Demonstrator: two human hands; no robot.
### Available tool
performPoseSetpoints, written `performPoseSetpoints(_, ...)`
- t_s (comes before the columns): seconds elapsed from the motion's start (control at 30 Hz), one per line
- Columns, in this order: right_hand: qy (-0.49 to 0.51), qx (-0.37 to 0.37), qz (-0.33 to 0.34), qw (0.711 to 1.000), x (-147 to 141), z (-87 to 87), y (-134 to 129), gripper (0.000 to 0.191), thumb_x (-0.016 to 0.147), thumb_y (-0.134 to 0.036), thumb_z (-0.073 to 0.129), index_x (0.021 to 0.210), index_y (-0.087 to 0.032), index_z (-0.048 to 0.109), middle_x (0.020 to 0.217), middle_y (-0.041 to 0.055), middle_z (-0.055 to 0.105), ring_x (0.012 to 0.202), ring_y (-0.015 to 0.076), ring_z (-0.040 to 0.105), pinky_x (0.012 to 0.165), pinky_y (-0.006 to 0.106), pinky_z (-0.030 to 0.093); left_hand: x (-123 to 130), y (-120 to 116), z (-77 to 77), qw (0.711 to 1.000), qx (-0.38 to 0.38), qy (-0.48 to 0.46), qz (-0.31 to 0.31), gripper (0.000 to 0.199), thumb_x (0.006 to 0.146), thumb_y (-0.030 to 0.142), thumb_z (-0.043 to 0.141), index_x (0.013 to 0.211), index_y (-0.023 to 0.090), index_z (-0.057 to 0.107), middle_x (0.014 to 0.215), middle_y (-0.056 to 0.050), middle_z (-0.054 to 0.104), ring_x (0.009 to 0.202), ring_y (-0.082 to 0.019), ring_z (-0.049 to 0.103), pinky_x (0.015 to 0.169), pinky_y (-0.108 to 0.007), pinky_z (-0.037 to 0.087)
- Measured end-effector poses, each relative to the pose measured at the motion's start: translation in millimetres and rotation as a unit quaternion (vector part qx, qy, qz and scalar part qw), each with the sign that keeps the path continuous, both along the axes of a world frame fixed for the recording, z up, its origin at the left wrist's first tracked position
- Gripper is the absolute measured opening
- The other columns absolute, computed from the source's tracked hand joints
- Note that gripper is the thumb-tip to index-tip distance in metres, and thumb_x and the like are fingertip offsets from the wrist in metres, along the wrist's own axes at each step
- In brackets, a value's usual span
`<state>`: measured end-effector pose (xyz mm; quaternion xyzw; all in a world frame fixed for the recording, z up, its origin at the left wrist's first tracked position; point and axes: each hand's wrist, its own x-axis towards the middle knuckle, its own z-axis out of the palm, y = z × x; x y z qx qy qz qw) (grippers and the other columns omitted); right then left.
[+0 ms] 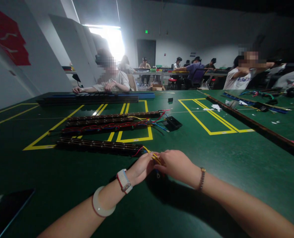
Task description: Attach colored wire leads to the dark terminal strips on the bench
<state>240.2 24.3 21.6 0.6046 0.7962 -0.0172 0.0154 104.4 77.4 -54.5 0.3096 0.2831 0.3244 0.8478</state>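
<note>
My left hand (142, 167) and my right hand (173, 162) meet at the centre of the view, both closed on yellow wires (148, 150). These wires come out of the right end of a long black strip (97, 145) lying on the green table. A blue wire with a ring terminal (158, 175) hangs below my fingers. My fingertips partly hide the wires. Behind lie more black strips (112, 115) with red, yellow and blue wires (159, 125) at their right ends, beside a small black tray (173, 123).
A long dark bar (256, 125) crosses the green table (211, 165) on the right. White scraps (216, 107) lie near it. A dark flat object (10, 211) is at the lower left. People sit across the table and farther back.
</note>
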Motion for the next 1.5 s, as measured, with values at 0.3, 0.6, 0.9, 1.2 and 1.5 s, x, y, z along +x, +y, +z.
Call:
performPoseSetpoints(0.3, -0.015, -0.015, -0.04, 0.999, 6, 0.2, 3, 0.018, 0.083, -0.029, 0.049, 0.087, -0.016, 0.06, 0.081, 0.0089, 0.062, 0.073, 0.0221, 0.06, 0.056, 0.028, 0.035, 2, -1, -2.9, 1.0, 0.027, 0.002, -0.009, 0.015, 0.093, 0.023, 0.043, 0.093, 0.011, 0.052, 0.094, -0.008, 0.06, 0.08, -0.013, 0.058, 0.078, -0.028, 0.045)
performPoseSetpoints(0.6, 0.008, 0.118, -0.091, 0.989, 45, -12.9, 44, 0.015, 0.09, -0.03, 0.049, 0.09, -0.017, 0.057, 0.083, 0.0052, 0.062, 0.075, 0.0186, 0.057, 0.06, 0.027, 0.031, -2, 2, -1.5, 0.999, 0.037, 0.026, -0.026, 0.03, 0.092, 0.041, 0.042, 0.083, 0.013, 0.042, 0.055, 0.006, 0.029, 0.046, -0.005, 0.035, 0.05, -0.02, 0.033)
performPoseSetpoints(0.9, 0.093, 0.104, -0.086, 0.987, 57, -61.2, 76, 0.015, 0.09, -0.03, 0.051, 0.089, -0.016, 0.054, 0.084, 0.0039, 0.061, 0.072, 0.0134, 0.053, 0.059, 0.024, 0.028, -3, 2, -0.7, 0.999, 0.029, 0.011, -0.039, 0.023, 0.094, 0.03, 0.038, 0.085, 0.011, 0.046, 0.053, 0.004, 0.034, 0.046, -0.007, 0.039, 0.052, -0.022, 0.038)
performPoseSetpoints(1.2, 0.035, 0.313, 0.062, 0.947, 61, -61.9, 60, 0.024, 0.089, -0.039, 0.052, 0.089, -0.018, 0.063, 0.096, 0.0068, 0.06, 0.089, 0.0191, 0.049, 0.079, 0.033, 0.03, -2, 2, 5.8, 0.998, -0.017, -0.038, -0.043, 0.031, 0.093, 0.024, 0.039, 0.113, 0.002, 0.051, 0.101, -0.02, 0.061, 0.098, -0.024, 0.06, 0.094, -0.039, 0.042)
performPoseSetpoints(1.5, 0.043, 0.328, 0.372, 0.867, 38, -54.2, 38, 0.023, 0.091, -0.019, 0.048, 0.111, -0.019, 0.06, 0.116, 0.0018, 0.058, 0.102, 0.0146, 0.049, 0.093, 0.032, 0.037, 0, 11, -7.8, 0.997, -0.02, -0.068, -0.02, 0.018, 0.09, 0.022, 0.048, 0.091, 0.009, 0.06, 0.092, -0.009, 0.061, 0.072, -0.009, 0.057, 0.065, -0.02, 0.045)
